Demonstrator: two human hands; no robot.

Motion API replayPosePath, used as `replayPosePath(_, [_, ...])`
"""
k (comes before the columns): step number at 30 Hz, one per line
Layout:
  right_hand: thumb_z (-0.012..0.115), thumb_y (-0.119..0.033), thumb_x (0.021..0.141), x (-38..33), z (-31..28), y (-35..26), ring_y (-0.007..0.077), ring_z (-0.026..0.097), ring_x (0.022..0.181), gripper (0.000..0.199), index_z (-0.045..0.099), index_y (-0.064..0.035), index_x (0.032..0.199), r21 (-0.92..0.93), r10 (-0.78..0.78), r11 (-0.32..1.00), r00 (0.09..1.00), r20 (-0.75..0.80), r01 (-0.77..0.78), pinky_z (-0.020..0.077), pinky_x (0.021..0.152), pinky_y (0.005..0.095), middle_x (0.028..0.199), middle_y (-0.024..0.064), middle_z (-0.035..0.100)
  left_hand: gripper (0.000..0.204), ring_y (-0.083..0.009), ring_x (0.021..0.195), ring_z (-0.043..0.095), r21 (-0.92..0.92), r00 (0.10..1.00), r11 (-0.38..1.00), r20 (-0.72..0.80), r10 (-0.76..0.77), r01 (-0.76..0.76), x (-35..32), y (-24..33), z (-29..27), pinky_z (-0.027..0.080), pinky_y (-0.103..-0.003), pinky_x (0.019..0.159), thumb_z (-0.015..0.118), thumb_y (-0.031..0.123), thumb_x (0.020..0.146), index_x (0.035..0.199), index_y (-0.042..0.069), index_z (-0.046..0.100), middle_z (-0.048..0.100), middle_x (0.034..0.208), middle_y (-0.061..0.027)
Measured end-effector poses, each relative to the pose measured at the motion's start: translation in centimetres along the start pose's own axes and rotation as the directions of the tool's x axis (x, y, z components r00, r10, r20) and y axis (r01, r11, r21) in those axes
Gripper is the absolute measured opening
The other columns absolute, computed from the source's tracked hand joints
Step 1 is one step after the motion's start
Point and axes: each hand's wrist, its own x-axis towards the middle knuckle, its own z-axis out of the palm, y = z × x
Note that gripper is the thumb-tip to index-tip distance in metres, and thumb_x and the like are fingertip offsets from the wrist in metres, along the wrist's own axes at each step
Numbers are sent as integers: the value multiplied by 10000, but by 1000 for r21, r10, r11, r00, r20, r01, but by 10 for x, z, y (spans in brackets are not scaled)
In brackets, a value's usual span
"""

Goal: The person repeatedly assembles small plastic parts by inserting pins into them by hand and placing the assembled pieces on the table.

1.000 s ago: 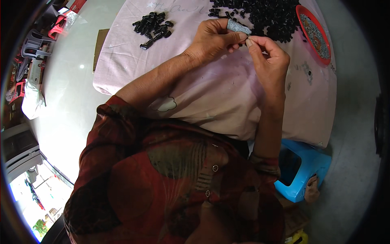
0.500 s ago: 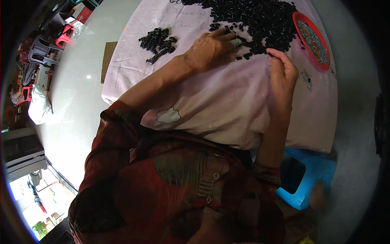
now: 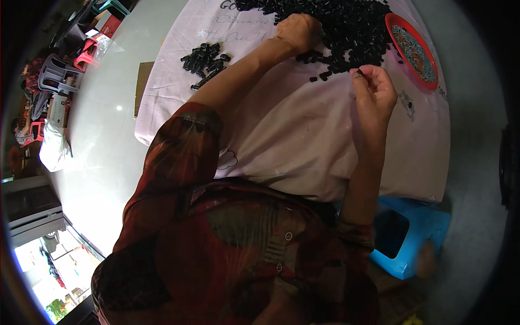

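Observation:
A large heap of small black cylindrical pieces (image 3: pixel 352 32) covers the far part of the cloth-covered table. My left hand (image 3: pixel 299 33) reaches into the heap's left side, knuckles up; its fingers are hidden behind the back of the hand. At the near right edge of the heap, my right hand (image 3: pixel 376 89) pinches a small black piece (image 3: pixel 359 72) between thumb and forefinger. Left of my left forearm lies a smaller pile of black pieces (image 3: pixel 203 59). An oval red tray (image 3: pixel 389 27) holding many small silvery metal parts sits to the right of the heap.
A pale pink printed cloth (image 3: pixel 292 130) covers the table, slightly wrinkled in front of me. Below its right corner stands a blue plastic stool (image 3: pixel 417 238). Grey chairs (image 3: pixel 57 73), a white bag (image 3: pixel 54 146) and boxes stand on the floor at far left.
My left hand has moved farther away from me, deeper into the large heap. My right hand has stayed near the heap's edge, its fingers now curled more, with the black piece showing at their tips.

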Motion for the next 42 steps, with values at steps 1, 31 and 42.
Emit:
replayPosePath(1, [658,-43,899,-1,1,-2,60,551,809,100,633,-11,990,-28,-9,1000,1000,5,9,446,748,211,891,-3,631,186,-269,837,705,-58,998,997,-39,52,-54,-4,-5,0,545,-366,758,709,268,846,978,151,769,740,888,-83])
replayPosePath(31, [692,-27,912,-14,30,3,67,634,781,151,671,19,1055,-158,-237,957,970,56,244,509,692,204,914,50,702,129,-106,764,695,-901,940,284,342,5,327,-117,49,-26,548,-215,619,683,81,923,1003,-16,708,728,891,-74])
replayPosePath(42, [729,-49,882,-8,24,0,42,590,736,149,684,3,1014,109,-204,973,979,-28,205,436,565,176,891,22,673,116,-93,685,548,-816,859,-307,512,9,489,-103,23,-38,472,-246,611,670,74,893,968,-11,647,636,812,-42])
